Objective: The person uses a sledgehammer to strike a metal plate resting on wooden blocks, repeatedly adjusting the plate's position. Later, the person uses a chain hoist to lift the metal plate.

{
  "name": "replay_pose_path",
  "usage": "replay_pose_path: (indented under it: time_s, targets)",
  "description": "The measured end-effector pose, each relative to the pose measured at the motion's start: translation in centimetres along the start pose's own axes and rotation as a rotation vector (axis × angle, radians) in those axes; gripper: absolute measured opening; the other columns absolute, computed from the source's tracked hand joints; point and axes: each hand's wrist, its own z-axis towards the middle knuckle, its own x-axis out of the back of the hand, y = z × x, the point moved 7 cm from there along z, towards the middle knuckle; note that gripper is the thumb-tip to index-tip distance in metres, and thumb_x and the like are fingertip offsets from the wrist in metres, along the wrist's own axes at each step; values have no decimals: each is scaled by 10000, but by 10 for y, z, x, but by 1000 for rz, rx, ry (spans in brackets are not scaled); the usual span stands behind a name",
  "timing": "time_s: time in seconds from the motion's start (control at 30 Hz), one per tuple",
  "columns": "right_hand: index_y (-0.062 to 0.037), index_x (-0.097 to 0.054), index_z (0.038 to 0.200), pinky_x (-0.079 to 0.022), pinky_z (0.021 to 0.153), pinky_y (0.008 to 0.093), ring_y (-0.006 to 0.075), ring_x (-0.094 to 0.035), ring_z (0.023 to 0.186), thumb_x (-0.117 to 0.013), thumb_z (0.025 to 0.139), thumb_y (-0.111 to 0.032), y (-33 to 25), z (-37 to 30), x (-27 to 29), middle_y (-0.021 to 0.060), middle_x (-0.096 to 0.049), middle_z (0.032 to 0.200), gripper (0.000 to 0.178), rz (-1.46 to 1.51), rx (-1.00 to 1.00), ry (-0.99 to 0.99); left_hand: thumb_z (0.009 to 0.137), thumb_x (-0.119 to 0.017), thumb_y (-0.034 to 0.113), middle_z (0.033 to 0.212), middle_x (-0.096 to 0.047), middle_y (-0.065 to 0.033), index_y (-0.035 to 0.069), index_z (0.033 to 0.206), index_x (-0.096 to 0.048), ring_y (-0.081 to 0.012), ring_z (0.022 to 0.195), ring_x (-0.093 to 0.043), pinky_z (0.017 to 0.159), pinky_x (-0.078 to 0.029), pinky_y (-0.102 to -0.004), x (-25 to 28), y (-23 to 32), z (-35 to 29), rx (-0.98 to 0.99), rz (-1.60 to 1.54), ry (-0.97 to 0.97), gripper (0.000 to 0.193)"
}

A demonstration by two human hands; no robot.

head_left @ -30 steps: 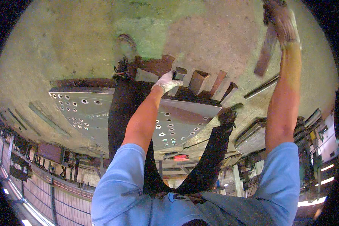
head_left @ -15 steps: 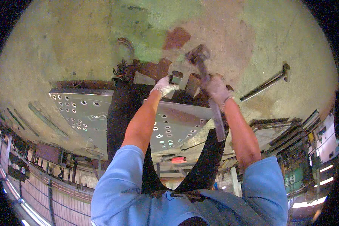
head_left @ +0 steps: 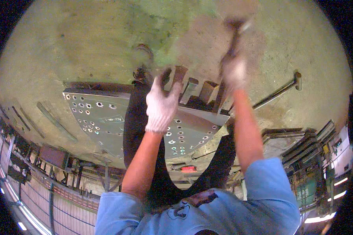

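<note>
My left hand [head_left: 161, 107], in a pale glove, has its thumb and fingers apart above the perforated steel plate [head_left: 98, 117]. Just beyond its fingertips stands a rusty brown metal piece [head_left: 180, 73]; whether they touch cannot be seen. My gloved right hand [head_left: 235, 74], smeared by motion, grips a hammer [head_left: 232, 43] whose blurred head points away from me. Between the hands, along the plate's far edge, stand a short grey metal block [head_left: 190, 87] and a brown one [head_left: 208, 90]. White marks and several round holes show on the plate, partly hidden by my leg.
A long-handled hammer [head_left: 276, 92] lies on the floor to the right. A curved hose-like thing [head_left: 145, 49] is at the far left of the blocks. Stacked metal bars [head_left: 302, 147] are at the right, flat strips [head_left: 55, 121] at the left, and a red object [head_left: 188, 169] behind the plate.
My left hand has left the grey block and come nearer, its fingers spreading. My right hand has swung the hammer up and away to the right. The view has shifted slightly.
</note>
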Motion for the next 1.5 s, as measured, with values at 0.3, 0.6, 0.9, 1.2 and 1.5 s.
replay_pose_path:
  time_s: [0.3,0.6,0.9,1.2,1.5]
  targets:
    - [-59,-626,953,-477,537,356,185,-588,601,-598,885,-305,91,-53,-31,56,-601,682,256,41,-109,-546,863,-687,236,1205,-629,-196,39,1315,-511,-326,1110,-614,942,-469,-376,33,20,1,-143,187,269,523]
    - [-79,-669,924,-454,610,321,177,-558,663,-558,927,-325,-85,136,308,39,-610,758,271,257,259,209,846,-659,270,1259,-589,-164,31,1291,-521,-358,1152,-557,995,-418,-421,32,31,19,-167,243,218,524]
    - [-67,-655,663,-528,662,431,304,-643,680,-570,835,-203,187,-139,-194,103,-696,805,235,-414,-152,-346,858,-643,221,1283,-569,-159,52,1312,-491,-352,1167,-547,1046,-350,-512,16,70,24,-308,75,179,508]
    - [-114,-610,960,-361,485,237,64,-422,534,-655,889,-335,-5,-13,60,-66,-488,690,237,467,-232,-429,856,-653,256,1125,-659,-212,19,1254,-555,-357,1048,-639,909,-487,-393,36,35,38,-27,49,205,474]
    - [-108,-563,858,-368,487,290,109,-423,517,-548,959,-353,-53,23,86,-18,-473,625,264,1069,7,-141,875,-656,222,1177,-643,-180,-6,1271,-537,-257,1071,-626,933,-466,-342,22,11,38,-18,-130,118,472]
